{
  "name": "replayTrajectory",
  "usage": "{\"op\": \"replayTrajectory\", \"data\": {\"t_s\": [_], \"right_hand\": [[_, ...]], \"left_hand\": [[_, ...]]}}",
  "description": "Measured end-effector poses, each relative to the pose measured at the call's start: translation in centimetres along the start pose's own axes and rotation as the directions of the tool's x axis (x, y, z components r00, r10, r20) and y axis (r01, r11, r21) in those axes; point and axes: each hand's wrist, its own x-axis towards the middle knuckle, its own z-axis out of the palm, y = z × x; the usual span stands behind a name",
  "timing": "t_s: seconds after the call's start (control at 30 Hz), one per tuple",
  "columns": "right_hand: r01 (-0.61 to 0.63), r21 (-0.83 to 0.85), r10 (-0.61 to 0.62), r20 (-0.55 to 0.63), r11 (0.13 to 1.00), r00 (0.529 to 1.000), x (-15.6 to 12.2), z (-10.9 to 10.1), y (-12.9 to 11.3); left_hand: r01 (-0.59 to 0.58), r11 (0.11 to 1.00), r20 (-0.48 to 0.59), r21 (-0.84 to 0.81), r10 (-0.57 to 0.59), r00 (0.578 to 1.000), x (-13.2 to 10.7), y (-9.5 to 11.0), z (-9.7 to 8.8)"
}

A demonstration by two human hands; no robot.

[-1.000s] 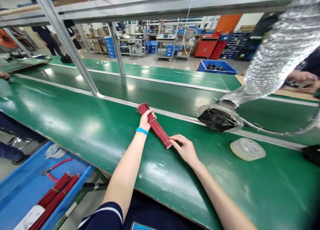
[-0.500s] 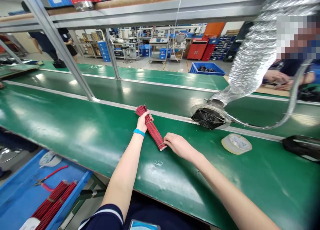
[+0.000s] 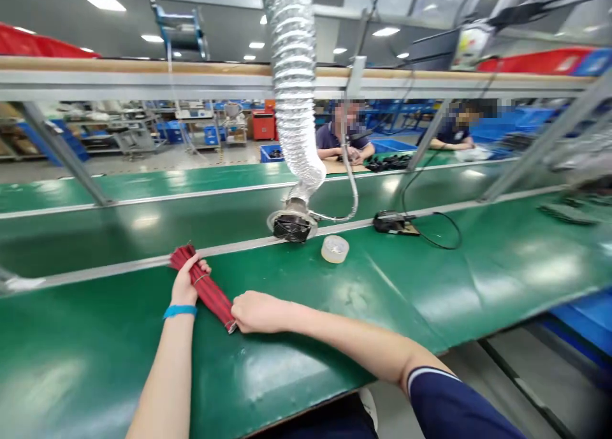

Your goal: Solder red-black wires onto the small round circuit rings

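Observation:
A bundle of red and black wires (image 3: 210, 294) lies at a slant above the green bench (image 3: 268, 375), tied near its upper part. My left hand (image 3: 187, 280) is wrapped round the upper end, below the splayed wire tips. At the lower end my right hand (image 3: 258, 311) is closed, its fingers against the side of the bundle. Whether those fingers pinch a tie or a wire is hidden. A blue band (image 3: 180, 311) circles my left wrist.
A roll of clear tape (image 3: 335, 249) stands on the bench to the right. Above it hangs a fume fan (image 3: 292, 225) on a silver duct (image 3: 294, 76). A black device (image 3: 389, 222) with a cable lies further right. Two people (image 3: 347, 136) sit across the bench.
My head view has swung to the right, so the bundle and both hands appear further left. The left hand keeps its hold; the right hand stays at the bundle's lower end.

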Motion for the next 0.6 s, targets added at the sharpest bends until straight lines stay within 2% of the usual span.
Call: {"op": "replayTrajectory", "data": {"t_s": [0.1,0.23,0.3,0.4,0.43,0.5,0.57,0.6], "right_hand": [[0.073,-0.070,-0.077,-0.046,0.995,0.996,-1.0,1.0,-0.4],[0.139,-0.120,-0.148,-0.064,0.983,0.987,-4.0,2.1,-1.2],[0.059,-0.115,-0.070,-0.096,0.992,0.993,-5.1,1.7,-1.1],[-0.173,-0.064,0.162,-0.151,0.983,0.975,-4.4,-0.9,0.8],[-0.243,-0.032,0.233,-0.185,0.969,0.955,-3.6,-2.1,1.8],[-0.385,0.084,0.393,-0.281,0.919,0.876,-1.2,-4.7,4.2],[-0.505,0.233,0.556,-0.361,0.831,0.749,1.7,-6.7,6.1],[-0.528,0.270,0.593,-0.386,0.805,0.707,3.1,-7.2,6.7]], "left_hand": [[0.014,1.000,0.025,0.010,-0.014,1.000,0.3,0.3,-0.1],[-0.027,0.997,0.039,-0.072,0.030,0.999,1.3,0.7,-0.9],[-0.040,0.995,0.031,-0.086,0.043,0.999,1.8,0.7,-1.2],[-0.019,0.999,0.029,-0.043,0.020,0.999,2.4,0.6,-1.2],[-0.015,0.999,0.029,-0.029,0.016,0.999,2.4,0.5,-1.1],[-0.019,1.000,0.031,-0.015,0.019,0.999,2.2,0.3,-0.8],[-0.051,0.999,0.035,0.014,0.050,0.998,1.7,0.2,-0.5],[-0.089,0.995,0.034,0.042,0.088,0.996,1.5,0.2,-0.4]]}}
